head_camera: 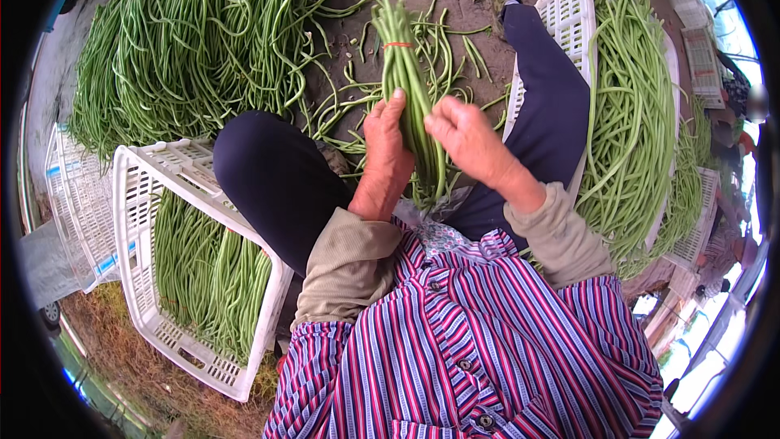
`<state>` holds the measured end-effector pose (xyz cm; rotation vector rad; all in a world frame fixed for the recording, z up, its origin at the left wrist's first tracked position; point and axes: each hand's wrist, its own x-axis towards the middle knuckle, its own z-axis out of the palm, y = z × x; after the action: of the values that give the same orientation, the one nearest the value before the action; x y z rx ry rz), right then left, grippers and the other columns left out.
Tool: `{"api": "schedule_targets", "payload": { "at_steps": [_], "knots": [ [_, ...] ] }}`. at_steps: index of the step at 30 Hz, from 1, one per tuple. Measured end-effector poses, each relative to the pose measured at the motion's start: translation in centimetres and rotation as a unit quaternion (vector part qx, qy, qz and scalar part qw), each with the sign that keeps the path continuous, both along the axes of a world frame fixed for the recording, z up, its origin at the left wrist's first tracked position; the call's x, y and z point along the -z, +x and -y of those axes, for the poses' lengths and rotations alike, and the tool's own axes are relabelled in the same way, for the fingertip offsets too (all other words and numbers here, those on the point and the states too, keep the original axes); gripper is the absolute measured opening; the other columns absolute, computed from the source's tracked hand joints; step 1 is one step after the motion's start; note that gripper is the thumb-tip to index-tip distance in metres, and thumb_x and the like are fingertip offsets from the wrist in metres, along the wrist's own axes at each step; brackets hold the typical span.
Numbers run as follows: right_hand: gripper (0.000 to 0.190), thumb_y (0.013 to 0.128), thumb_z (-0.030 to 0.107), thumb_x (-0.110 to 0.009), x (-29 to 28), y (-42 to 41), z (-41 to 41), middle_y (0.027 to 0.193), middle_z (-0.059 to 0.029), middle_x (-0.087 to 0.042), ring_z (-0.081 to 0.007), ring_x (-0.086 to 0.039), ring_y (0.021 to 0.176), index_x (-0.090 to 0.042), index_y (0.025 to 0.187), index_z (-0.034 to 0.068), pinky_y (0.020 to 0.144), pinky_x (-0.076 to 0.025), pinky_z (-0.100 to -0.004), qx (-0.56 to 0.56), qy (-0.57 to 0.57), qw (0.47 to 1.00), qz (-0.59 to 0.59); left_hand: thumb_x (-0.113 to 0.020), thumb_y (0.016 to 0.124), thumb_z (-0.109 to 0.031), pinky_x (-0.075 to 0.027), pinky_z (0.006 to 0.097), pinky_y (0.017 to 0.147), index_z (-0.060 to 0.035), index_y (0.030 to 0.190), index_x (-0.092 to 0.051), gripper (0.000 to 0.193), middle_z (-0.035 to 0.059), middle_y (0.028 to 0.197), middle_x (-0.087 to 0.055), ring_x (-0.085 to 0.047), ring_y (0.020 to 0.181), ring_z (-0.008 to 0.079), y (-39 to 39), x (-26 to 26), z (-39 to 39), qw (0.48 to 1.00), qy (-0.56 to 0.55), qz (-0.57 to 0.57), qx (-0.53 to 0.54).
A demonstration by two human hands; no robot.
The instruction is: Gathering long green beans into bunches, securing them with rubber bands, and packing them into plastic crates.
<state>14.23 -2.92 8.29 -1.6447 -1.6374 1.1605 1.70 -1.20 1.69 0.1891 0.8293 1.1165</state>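
A bundle of long green beans (409, 85) stands nearly upright between my hands, with a red band (397, 44) around its upper part. My left hand (388, 134) is closed around the bundle's left side below the band, thumb pointing up along the beans. At the bundle's right side is my right hand (460, 134), its fingers curled against the beans and slightly blurred; whether it grips any of them is unclear. The lower end of the bundle hangs over my lap.
A large heap of long beans (201, 42) lies at the upper left. A white plastic crate (131, 280) at the lower left holds beans; another white crate (563, 18), heaped with beans, stands on the right. Loose beans (442, 55) are scattered on the ground. People are at the far right.
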Motion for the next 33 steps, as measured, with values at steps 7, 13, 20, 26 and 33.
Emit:
{"api": "schedule_targets", "payload": {
  "at_steps": [7, 13, 20, 26, 33],
  "knots": [
    [0.01, 0.091, 0.008, -0.05, -6.9, 0.9, 6.3, 0.062, -0.0059, -0.057, -0.0117, -0.056, 0.055, -0.05, 0.087, -0.002, 0.051, -0.046, -0.0252, -0.061, -0.176, 0.96, -0.21, -0.051, 0.091, -0.031, -0.051, 0.0377, 0.067, -0.0054, 0.098, -0.056, 0.027, 0.008, 0.083, -0.062, -0.06, 0.073, 0.0209, -0.5, 1.2, -1.3, 0.997, -0.059, 0.049, -0.02],
    [0.018, 0.095, 0.014, -0.04, -19.0, 8.3, 8.7, 0.047, -0.0063, -0.046, -0.0127, -0.042, 0.03, -0.048, 0.095, -0.002, 0.024, -0.032, -0.0236, 0.194, 0.073, 0.935, -0.287, -0.049, 0.091, -0.034, -0.049, 0.0366, 0.072, -0.0033, 0.102, -0.056, 0.034, 0.0105, 0.09, -0.062, -0.061, 0.079, 0.023, -0.4, 1.3, -1.3, 0.997, 0.044, 0.043, 0.051],
    [0.043, 0.092, 0.002, -0.045, -35.2, 20.7, 15.5, 0.133, -0.0103, -0.047, -0.002, -0.057, 0.088, -0.035, 0.134, -0.002, 0.071, -0.047, -0.0109, 0.329, 0.301, 0.823, 0.353, -0.047, 0.091, -0.028, -0.051, 0.0341, 0.066, 0.0009, 0.1, -0.054, 0.031, 0.0136, 0.084, -0.062, -0.062, 0.074, 0.0242, -0.2, 1.0, -1.3, 0.995, 0.08, 0.051, 0.044],
    [0.031, 0.089, 0.018, -0.052, -38.6, 32.4, 12.2, 0.091, -0.0004, -0.054, -0.0026, -0.05, 0.06, -0.052, 0.116, 0.002, 0.055, -0.041, -0.0156, 0.382, 0.168, 0.902, 0.11, -0.049, 0.09, -0.029, -0.05, 0.0352, 0.07, 0.0, 0.103, -0.055, 0.033, 0.0119, 0.085, -0.062, -0.062, 0.077, 0.024, 0.0, -0.7, -0.7, 0.985, 0.141, 0.018, 0.099],
    [0.032, 0.084, 0.03, -0.06, -18.7, 30.6, -0.4, 0.089, -0.0078, -0.066, -0.0105, -0.06, 0.081, -0.064, 0.097, 0.0, 0.072, -0.046, -0.0257, 0.225, 0.23, 0.83, 0.455, -0.052, 0.088, -0.019, -0.053, 0.0342, 0.066, 0.0008, 0.106, -0.052, 0.027, 0.012, 0.088, -0.062, -0.062, 0.073, 0.0209, -0.4, -1.5, 0.2, 0.986, 0.138, 0.016, 0.097]
  ]
}}
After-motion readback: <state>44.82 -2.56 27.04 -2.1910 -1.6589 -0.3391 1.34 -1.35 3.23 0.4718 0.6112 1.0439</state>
